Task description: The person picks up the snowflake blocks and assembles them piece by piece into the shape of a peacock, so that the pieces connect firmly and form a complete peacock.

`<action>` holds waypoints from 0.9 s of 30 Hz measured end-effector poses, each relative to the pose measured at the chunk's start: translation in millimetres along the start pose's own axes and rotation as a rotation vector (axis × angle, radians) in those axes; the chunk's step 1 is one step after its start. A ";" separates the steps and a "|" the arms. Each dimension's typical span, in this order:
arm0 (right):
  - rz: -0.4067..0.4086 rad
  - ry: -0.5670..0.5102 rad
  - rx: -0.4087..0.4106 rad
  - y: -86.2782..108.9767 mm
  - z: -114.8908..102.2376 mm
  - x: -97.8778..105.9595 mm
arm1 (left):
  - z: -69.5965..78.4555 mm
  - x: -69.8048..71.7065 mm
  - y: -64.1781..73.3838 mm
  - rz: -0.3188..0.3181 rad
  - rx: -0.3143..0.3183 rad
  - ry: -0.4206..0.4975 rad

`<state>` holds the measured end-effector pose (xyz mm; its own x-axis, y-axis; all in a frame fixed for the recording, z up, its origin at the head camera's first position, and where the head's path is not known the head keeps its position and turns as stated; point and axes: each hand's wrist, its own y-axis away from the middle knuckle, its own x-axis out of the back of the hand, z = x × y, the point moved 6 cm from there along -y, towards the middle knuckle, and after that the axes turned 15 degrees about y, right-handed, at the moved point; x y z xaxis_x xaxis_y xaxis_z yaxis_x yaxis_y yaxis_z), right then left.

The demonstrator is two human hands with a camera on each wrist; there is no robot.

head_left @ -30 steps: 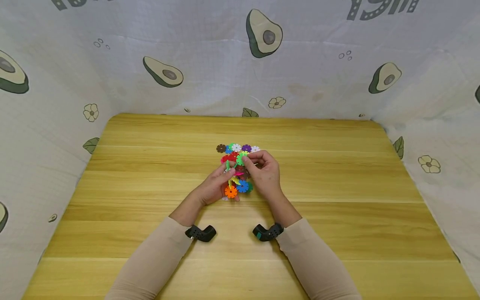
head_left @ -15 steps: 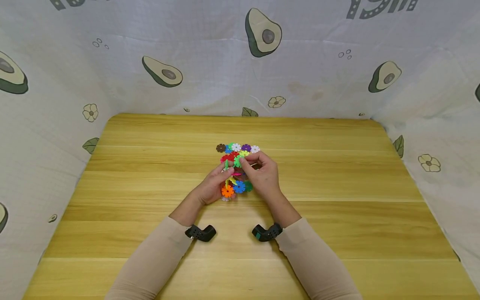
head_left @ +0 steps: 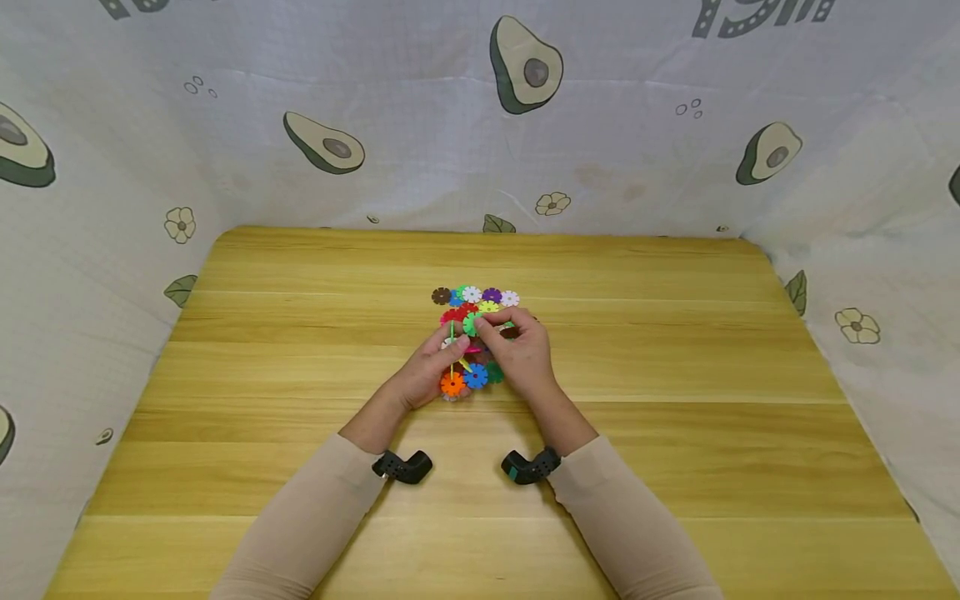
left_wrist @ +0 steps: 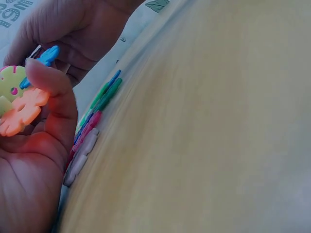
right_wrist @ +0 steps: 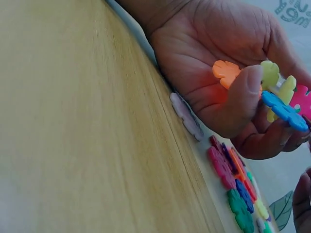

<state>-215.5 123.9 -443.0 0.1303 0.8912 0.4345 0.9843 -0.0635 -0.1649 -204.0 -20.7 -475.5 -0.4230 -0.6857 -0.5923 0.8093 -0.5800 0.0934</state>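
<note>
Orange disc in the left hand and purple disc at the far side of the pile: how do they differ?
The orange disc is bright; the purple disc is dark.
The orange disc is held in the left hand; the purple disc lies on the table.
Both have notched edges.

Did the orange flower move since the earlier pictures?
Yes, the orange flower has shifted a little left, judged against the far purple flower in the head view.

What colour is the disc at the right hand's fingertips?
The disc is bright green, clearest in the head view.
</note>
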 end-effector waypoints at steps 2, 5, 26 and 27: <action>0.010 -0.011 0.002 0.1 -0.1 0.3 | 0.9 0.6 -0.2 0.007 -0.020 -0.038; 0.012 -0.038 0.000 0.1 -0.7 1.0 | 1.2 1.3 -0.1 0.017 -0.034 -0.070; -0.061 -0.033 0.000 -8.7 4.1 11.0 | 0.2 5.1 -2.3 0.047 0.027 -0.002; -0.055 0.002 -0.009 -10.0 6.2 13.0 | 0.7 6.3 -2.2 0.058 0.027 0.012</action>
<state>-224.4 138.9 -441.3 0.0757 0.8928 0.4441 0.9910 -0.0180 -0.1326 -208.8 -24.1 -478.9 -0.3709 -0.7134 -0.5946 0.8209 -0.5513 0.1493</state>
